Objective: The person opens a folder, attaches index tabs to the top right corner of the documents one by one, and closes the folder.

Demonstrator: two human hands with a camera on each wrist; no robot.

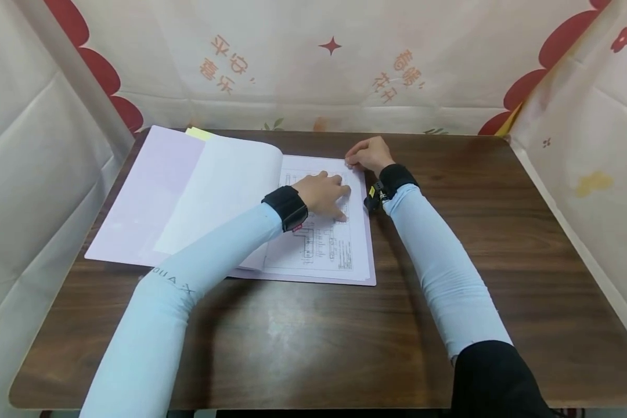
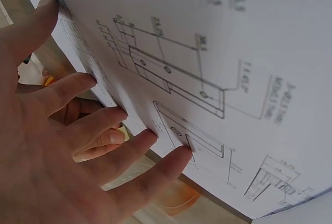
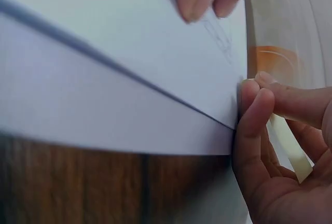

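An open lilac folder (image 1: 141,203) lies on the table with white sheets inside. On its right side a sheet with technical drawings (image 1: 339,249) faces up. My left hand (image 1: 321,194) rests on this sheet, fingers spread, with printed part outlines close by in the left wrist view. At the sheet's top right corner, my right hand (image 1: 371,155) has its thumb and curled fingertips together, right at the paper's edge. Between them a pale yellow sticky note (image 3: 291,149) shows, partly hidden by the fingers. The right wrist view also catches left fingertips (image 3: 194,1) on the page.
A yellow tab (image 1: 198,133) juts from the top of the turned white pages (image 1: 230,174) on the left. Brown wooden table (image 1: 292,348) surrounds the folder. White printed cloth (image 1: 313,75) hangs behind and along both sides.
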